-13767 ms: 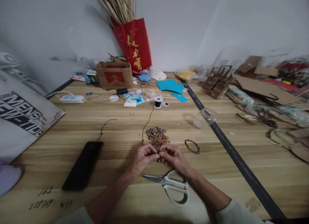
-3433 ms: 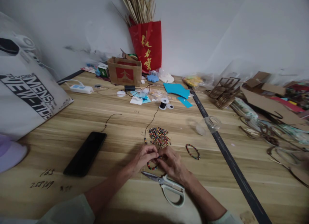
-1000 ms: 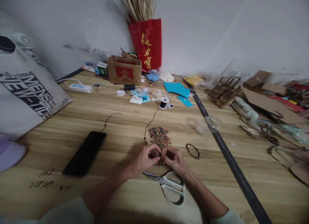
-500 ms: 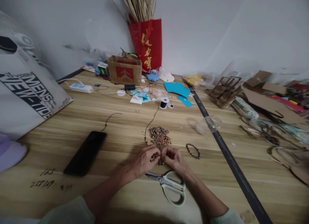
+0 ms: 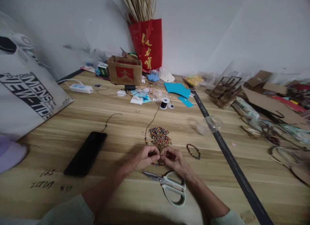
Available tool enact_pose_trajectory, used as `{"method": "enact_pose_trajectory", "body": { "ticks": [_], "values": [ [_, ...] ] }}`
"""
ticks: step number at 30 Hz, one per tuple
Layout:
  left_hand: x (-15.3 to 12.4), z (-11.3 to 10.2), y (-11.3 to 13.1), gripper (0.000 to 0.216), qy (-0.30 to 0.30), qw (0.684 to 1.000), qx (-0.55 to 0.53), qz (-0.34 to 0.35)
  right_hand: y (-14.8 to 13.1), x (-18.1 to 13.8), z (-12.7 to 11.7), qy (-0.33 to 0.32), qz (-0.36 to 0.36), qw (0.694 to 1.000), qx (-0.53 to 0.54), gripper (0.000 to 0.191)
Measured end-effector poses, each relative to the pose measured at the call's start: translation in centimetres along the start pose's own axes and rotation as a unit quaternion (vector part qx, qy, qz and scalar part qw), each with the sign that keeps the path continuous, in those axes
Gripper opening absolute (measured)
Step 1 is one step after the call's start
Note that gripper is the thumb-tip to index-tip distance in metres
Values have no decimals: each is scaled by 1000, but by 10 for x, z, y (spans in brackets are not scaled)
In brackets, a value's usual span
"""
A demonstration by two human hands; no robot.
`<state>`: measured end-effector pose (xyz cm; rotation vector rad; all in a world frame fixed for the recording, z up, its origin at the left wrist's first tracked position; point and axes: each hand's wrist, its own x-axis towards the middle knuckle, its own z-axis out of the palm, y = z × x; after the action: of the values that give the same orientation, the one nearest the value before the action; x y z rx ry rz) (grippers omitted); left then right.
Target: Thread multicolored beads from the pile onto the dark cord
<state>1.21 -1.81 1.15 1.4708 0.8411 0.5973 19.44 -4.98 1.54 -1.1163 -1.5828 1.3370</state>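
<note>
Since the beaded strand sags between them just over the table, I read left hand and right hand as pinching its ends, bead pile within easy reach.

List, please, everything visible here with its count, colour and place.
table: one, light wood, under everything
loose beads: one pile, multicoloured, table centre
beaded strand: one, multicoloured, just before the pile
bracelet: one, multicoloured, right of the strand
scissors: one, white-handled, nearest the front edge
phone: one, black, left of the pile
spool: one, black cord, beyond the pile
red bag: one, gold lettering, against the wall
cardboard box: one, brown, left of the bag
left hand and right hand: two, bare, pinching the beaded strand
</note>
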Motion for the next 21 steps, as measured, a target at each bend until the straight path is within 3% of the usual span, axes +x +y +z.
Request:
{"method": "enact_pose_trajectory", "body": {
  "ticks": [7,11,16,21],
  "values": [
    [2,-1,-5,19,-11,1000,-15,-8,0,1,-2,-15,15,1000,5,30],
    [-1,3,-3,10,12,1000,2,27,1,3,-4,-19,36,998,54,36],
    [-4,11,1,19,104,979,120,125,5,5,-5,-41,73,988,126,40],
    [-4,14,0,13,141,934,206,254,7,6,-4,-42,83,984,154,36]
  ]
}}
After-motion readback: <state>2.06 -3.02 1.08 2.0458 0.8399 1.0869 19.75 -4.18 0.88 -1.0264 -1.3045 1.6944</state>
